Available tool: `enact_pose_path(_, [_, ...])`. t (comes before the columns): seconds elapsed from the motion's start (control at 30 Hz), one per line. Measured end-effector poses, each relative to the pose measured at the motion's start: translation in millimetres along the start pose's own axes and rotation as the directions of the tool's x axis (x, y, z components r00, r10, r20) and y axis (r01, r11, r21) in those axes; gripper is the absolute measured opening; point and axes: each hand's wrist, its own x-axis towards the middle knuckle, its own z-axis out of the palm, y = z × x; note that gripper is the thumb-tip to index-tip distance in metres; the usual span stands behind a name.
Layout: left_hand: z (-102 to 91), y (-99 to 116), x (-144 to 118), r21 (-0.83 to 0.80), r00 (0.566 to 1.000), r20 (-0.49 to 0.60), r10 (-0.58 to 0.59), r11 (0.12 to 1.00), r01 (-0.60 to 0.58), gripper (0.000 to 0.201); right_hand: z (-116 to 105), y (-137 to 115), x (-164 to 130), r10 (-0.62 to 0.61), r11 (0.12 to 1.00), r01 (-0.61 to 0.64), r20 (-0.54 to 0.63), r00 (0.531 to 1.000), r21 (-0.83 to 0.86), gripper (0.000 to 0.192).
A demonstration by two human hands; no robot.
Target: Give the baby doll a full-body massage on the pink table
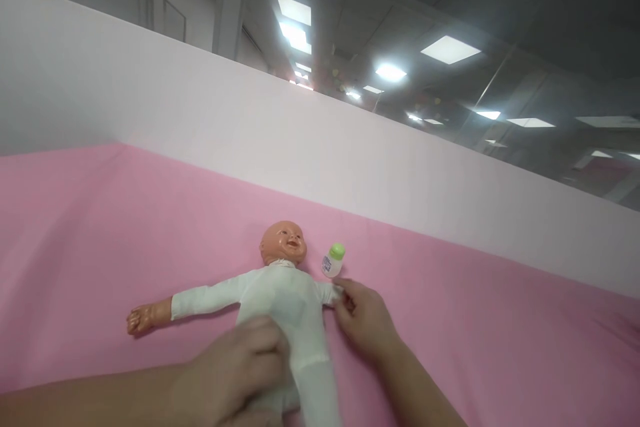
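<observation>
A baby doll [287, 303] with a bald plastic head and a white cloth body lies face up. My right hand [367, 320] pinches the doll's sleeved arm on the right, between thumb and fingers. Curled and slightly blurred, my left hand [250, 367] is over the doll's lower body; whatever its fingers hold, if anything, is hidden. Just above my right fingertips, beside the doll's head, is a small clear bottle [332, 265] with a green cap and a printed label. The doll's other arm stretches out to the left.
A pink sheet [125, 233] lies under the doll and bottle, with creases at the left. Behind it a white low wall [320, 153] slants down to the right. Beyond stand a door [183, 10] and lit ceiling panels [450, 50].
</observation>
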Motion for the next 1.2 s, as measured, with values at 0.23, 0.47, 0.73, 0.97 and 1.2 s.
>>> enact_pose_path(0.23, [-15.8, -36.2, 4.9, 0.420, 0.796, -0.103, -0.597, 0.699, 0.578, 0.026, 13.3, -41.8, -23.8, -0.283, 0.956, 0.252, 0.236, 0.930, 0.154, 0.055])
enact_pose_path(0.47, [-25.4, -55.7, 3.7, 0.522, 0.698, -0.154, -0.699, 0.542, 0.658, 0.045, 22.6, -35.4, -30.8, -0.310, 0.949, 0.314, 0.300, 0.902, 0.037, 0.079])
enact_pose_path(0.73, [-29.9, -60.7, 2.5, 0.511, 0.642, -0.216, -0.736, 0.475, 0.717, 0.047, 37.5, -42.7, -53.3, -0.372, 0.919, 0.394, 0.283, 0.884, -0.024, 0.104])
enact_pose_path(0.97, [-26.6, -73.1, -4.7, 0.315, 0.632, -0.178, -0.754, 0.565, 0.763, 0.062, 32.2, -55.8, -59.9, -0.417, 0.894, 0.436, 0.165, 0.894, -0.102, 0.102])
enact_pose_path(1.2, [-21.1, -101.9, -20.9, 0.247, 0.611, -0.230, -0.757, 0.562, 0.789, 0.086, 41.6, -88.4, -71.5, -0.805, 0.590, 0.804, 0.021, 0.593, -0.078, 0.041])
